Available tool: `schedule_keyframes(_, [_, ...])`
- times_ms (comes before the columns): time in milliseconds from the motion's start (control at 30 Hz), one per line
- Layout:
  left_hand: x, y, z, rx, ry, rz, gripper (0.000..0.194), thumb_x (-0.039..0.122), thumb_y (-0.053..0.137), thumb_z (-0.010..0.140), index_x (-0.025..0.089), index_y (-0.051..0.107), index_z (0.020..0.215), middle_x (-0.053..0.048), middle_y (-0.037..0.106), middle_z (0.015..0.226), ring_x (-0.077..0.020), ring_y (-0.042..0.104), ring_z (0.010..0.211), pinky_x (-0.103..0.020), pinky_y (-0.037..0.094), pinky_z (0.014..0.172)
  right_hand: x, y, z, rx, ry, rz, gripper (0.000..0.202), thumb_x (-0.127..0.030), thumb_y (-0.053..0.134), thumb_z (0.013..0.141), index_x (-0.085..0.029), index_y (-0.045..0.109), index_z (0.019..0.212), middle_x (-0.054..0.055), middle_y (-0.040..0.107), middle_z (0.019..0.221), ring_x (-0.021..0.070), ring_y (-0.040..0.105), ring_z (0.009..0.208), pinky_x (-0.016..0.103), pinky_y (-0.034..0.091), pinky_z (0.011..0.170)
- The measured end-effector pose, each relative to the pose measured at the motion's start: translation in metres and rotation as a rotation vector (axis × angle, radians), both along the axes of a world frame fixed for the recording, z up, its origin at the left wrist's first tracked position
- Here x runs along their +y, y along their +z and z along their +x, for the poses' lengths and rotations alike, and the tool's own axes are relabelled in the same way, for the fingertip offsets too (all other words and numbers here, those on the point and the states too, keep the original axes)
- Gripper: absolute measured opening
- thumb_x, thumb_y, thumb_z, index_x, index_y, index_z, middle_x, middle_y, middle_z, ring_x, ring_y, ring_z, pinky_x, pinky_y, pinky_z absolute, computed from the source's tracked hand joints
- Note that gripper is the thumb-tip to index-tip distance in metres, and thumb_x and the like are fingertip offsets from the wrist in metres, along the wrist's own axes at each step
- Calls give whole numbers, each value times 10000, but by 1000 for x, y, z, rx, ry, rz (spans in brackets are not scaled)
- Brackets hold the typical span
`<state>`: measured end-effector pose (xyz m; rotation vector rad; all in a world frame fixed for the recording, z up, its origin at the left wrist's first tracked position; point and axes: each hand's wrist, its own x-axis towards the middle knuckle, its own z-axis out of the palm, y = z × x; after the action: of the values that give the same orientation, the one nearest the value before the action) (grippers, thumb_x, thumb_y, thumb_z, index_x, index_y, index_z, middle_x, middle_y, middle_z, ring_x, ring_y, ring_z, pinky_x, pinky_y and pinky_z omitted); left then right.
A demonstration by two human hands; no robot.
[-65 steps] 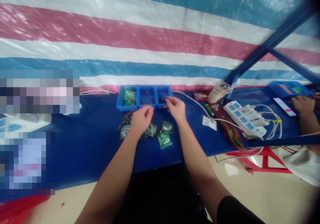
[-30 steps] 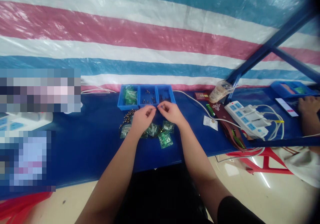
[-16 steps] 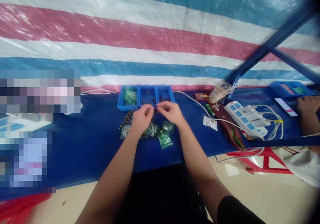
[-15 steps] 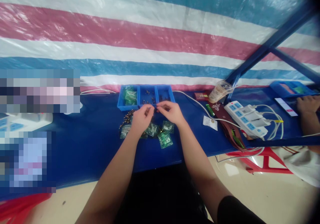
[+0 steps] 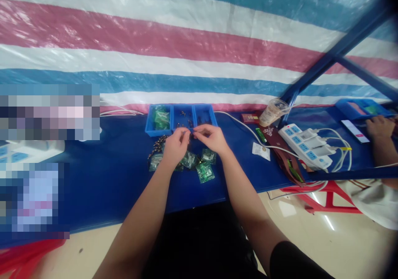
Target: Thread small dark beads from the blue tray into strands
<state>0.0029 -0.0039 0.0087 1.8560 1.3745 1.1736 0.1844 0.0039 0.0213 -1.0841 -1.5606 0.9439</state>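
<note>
Close together at the front of a blue three-part bin (image 5: 158, 133), my left hand (image 5: 176, 145) and my right hand (image 5: 212, 139) both have thumb and fingers pinched. Whatever they hold is too small to name; a dark bit shows between the fingertips. Small dark and brassy parts (image 5: 159, 144) lie piled beside my left hand. Below the hands are several clear packets, among them a green one (image 5: 205, 172) and a greyish one (image 5: 209, 156). The bin's left section holds green packets (image 5: 161, 118); loose small parts lie in the other sections.
To the right on the blue table (image 5: 118, 188) are a plastic cup (image 5: 272, 112), a brown bag (image 5: 280, 152), a white packet (image 5: 261, 151) and a power strip (image 5: 304, 146) with cables. Another person's hand (image 5: 379, 127) rests near a phone (image 5: 355, 131).
My hands stay together at the same spot, with the fingertips slightly shifted and a little further apart. The view has tilted very slightly; the packets and bin have not moved.
</note>
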Motion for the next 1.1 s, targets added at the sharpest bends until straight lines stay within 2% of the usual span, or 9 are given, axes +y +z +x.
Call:
schedule_keyframes(233, [1,0,0,-1,21,13,296,438,579,941,216,685,1103,0,681,721,-143,631,643,-260,493,664,1,1,1,48,0,-31,281,-419,734,827,-191,741,990,74,783,917,189,747,800,331,603,758])
schedule_keyframes(533, [-1,3,1,14,-3,25,279,425,522,970,211,696,1016,0,674,704,-148,626,640,-261,486,669,1,1,0,33,5,-30,311,-444,742,816,-197,742,1006,67,783,921,196,747,834,336,604,775])
schedule_keyframes(933, [0,-1,1,-19,22,30,310,454,595,932,216,704,1098,-8,704,744,-146,645,651,-265,511,682,0,2,1,64,-5,-46,305,-442,754,808,-199,745,991,66,783,907,196,751,827,340,608,787])
schedule_keyframes(1100, [0,0,1,-2,30,55,286,436,584,938,212,715,1058,0,680,720,-134,617,627,-252,497,663,-1,4,0,72,-3,-48,302,-435,760,802,-192,746,981,70,784,898,194,749,817,333,604,782])
